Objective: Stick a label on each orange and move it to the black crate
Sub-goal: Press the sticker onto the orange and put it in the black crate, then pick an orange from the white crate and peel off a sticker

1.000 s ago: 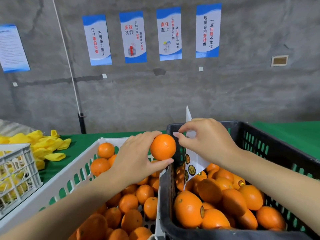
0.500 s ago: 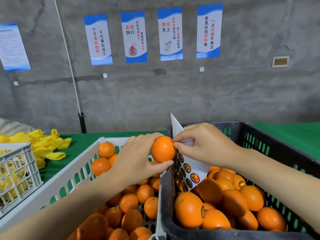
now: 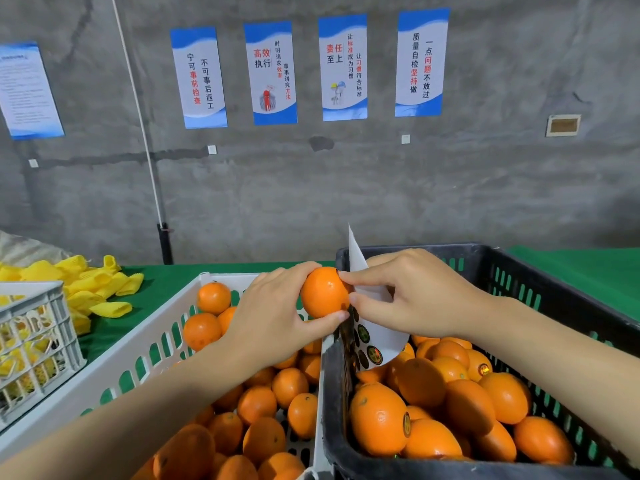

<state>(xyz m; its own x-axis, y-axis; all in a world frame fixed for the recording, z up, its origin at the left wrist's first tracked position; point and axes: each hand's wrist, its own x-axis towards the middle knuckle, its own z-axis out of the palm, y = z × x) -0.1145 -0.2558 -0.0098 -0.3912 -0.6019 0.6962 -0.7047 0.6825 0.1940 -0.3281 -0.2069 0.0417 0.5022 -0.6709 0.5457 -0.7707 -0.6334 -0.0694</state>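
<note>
Bare grey concrete wall (image 3: 346, 195) stands behind a green-covered bench (image 3: 571, 271). Held orange (image 3: 320, 292): round, bright, evenly coloured, with finely pitted skin. It is raised above the place where the rims of the white crate (image 3: 114, 368) and the black crate (image 3: 519, 271) meet. Left hand (image 3: 273, 317) grips it from the left, thumb beneath and fingers curled over the top. Right hand (image 3: 408, 296) comes in from the right, with index fingertip and thumb tip touching the fruit's right face. Its fingers are curled round a white label sheet (image 3: 379, 329). The sheet stands upright just behind the fruit, and its lower end, carrying round dark labels, hangs into the black crate. Whether a label is already on the held fruit cannot be told. The black crate holds a heap of oranges (image 3: 467, 403), several showing round stickers. The white crate, touching it on the left, holds more oranges (image 3: 256, 407). A small grey crate (image 3: 38, 341) sits at the far left of the bench, and yellow foam sleeves (image 3: 86, 285) are piled behind it. Four blue-and-white posters (image 3: 270, 72) with Chinese text hang on the wall, and a further notice (image 3: 27, 88) hangs at the left edge.
</note>
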